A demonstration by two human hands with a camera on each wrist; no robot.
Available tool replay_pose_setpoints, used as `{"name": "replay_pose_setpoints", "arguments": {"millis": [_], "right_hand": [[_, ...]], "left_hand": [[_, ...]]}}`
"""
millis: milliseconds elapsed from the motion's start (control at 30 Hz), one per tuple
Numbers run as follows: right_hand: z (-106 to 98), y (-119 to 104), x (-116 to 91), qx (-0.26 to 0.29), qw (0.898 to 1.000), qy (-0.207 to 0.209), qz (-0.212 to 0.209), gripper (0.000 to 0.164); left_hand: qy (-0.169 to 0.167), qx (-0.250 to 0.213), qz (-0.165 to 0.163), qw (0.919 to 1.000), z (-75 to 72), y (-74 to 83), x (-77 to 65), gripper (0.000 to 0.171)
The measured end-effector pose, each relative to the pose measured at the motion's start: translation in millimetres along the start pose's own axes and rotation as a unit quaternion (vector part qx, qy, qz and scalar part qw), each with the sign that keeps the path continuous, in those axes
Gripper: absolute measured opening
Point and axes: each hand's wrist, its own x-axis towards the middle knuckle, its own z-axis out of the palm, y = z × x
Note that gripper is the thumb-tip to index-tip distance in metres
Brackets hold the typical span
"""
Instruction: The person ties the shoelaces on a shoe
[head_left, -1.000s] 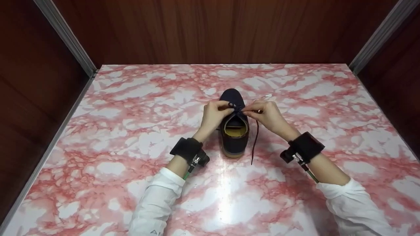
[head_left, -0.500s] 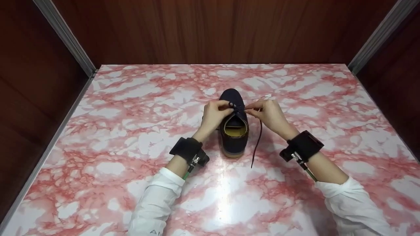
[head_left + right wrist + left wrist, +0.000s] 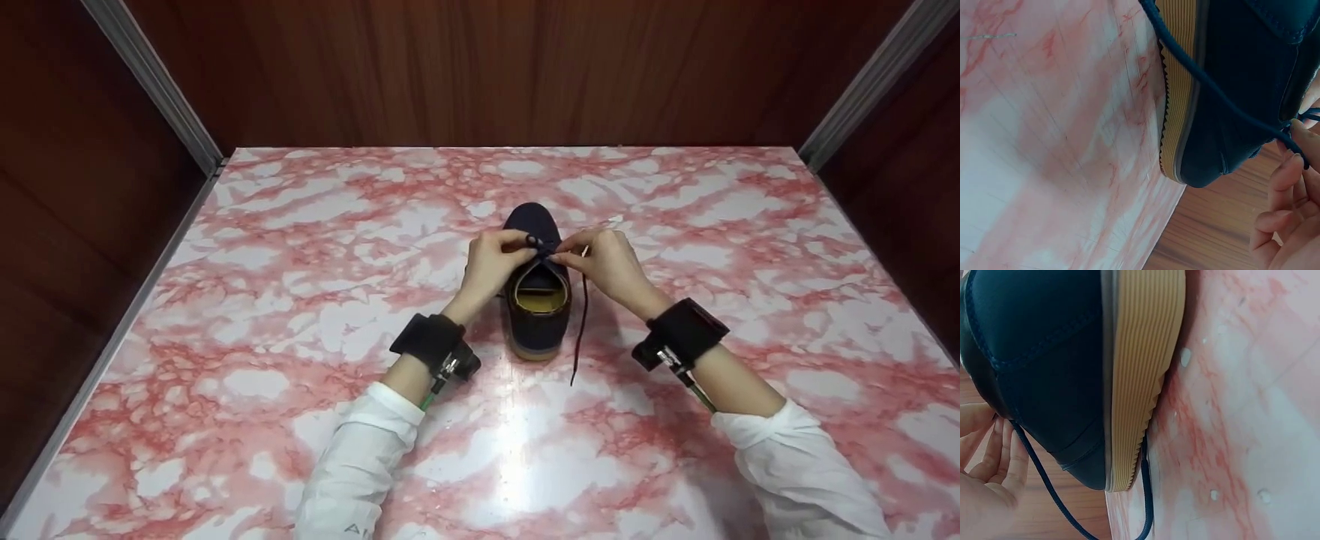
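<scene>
A dark navy shoe with a yellow insole and a tan ridged sole stands upright on the table, toe pointing away. My left hand pinches a small loop of the shoelace at the lacing, from the left side. From the right, my right hand pinches the lace near the knot with thumb and index finger. One lace end hangs from the right hand beside the shoe. In the left wrist view another length of lace droops past the sole. The fingertips partly hide the knot.
The table has a red and white marbled top. Dark wood-grain panels stand at the back and both sides, with grey metal strips at the corners. Black bands with small cameras sit on both wrists.
My right hand drew slightly outward from the knot, then came back in to it. The hanging lace end swung right and back. My left hand and the shoe stay nearly in place.
</scene>
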Motion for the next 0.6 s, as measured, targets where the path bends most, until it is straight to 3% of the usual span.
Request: {"name": "replay_pose_setpoints", "arguments": {"millis": [233,400,600], "right_hand": [[-0.1,-2.8,1.3,0.036,0.998,0.02,-0.046,0.01],[0.5,-5.6,3.5,0.035,0.995,0.009,-0.092,0.01],[1.0,-9.0,4.7,0.036,0.991,-0.032,-0.125,0.01]], "left_hand": [[-0.001,-0.012,0.004,0.9999,-0.9,1.3,-0.6,0.013],[0.0,0.005,0.018,0.9998,-1.8,2.3,-0.8,0.012],[-0.006,0.008,0.008,0.9999,-0.8,1.6,-0.2,0.013]]}}
